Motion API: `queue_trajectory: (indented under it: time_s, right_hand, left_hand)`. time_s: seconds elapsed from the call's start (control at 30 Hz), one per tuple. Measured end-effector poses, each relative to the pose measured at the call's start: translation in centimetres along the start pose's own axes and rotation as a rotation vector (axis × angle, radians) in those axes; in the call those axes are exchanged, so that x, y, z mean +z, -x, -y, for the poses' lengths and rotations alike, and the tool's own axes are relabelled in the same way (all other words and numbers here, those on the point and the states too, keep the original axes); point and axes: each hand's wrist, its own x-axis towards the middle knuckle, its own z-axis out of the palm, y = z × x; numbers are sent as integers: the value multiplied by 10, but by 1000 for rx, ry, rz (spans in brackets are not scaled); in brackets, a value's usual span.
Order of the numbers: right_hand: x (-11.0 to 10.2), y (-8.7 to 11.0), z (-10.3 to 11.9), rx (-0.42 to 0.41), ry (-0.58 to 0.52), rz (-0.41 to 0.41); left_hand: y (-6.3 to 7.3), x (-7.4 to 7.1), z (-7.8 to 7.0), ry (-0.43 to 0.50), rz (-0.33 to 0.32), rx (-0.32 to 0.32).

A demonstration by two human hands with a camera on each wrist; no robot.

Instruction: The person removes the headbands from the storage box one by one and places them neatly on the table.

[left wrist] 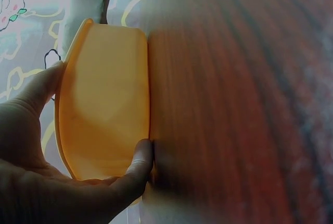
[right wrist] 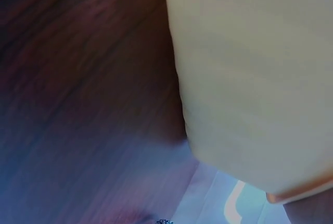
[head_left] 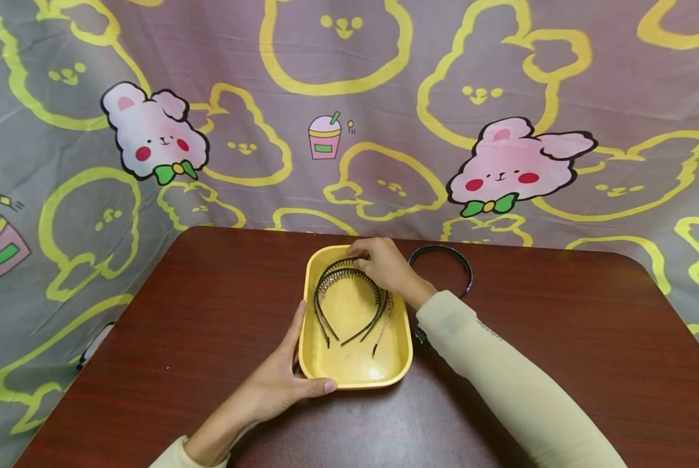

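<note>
A yellow plastic tray point(head_left: 349, 370) stands on the table and holds several headbands. My left hand point(head_left: 273, 383) grips its near left side, thumb at the front rim; the left wrist view shows thumb and finger spread across the tray's outer wall point(left wrist: 104, 104). Over the far right rim, my right hand point(head_left: 387, 263) pinches the top of a black toothed headband point(head_left: 340, 262). Another black headband point(head_left: 318, 305) lies within the tray, and a thin patterned one point(head_left: 382, 328) shows along the right. The right fingertips are partly hidden; that hand's grip is out of the right wrist view.
Another dark headband point(head_left: 470, 273) lies on the brown table point(head_left: 560, 312), right of the tray and partly behind my right forearm. A cartoon-patterned curtain point(head_left: 384, 117) hangs behind the table's far edge. A pale surface point(right wrist: 250, 78) fills much of the right wrist view.
</note>
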Motion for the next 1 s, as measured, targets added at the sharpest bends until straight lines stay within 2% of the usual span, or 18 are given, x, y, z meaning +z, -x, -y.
queue_trajectory:
  time_s: [0.3, 1.0]
  right_hand:
    - [1, -2, -3, 2, -57, -14]
    - [-10, -1, -5, 22, -129, 43]
  left_hand:
    - [0, -1, 0, -19, -2, 1]
    - [0, -1, 0, -8, 10, 8]
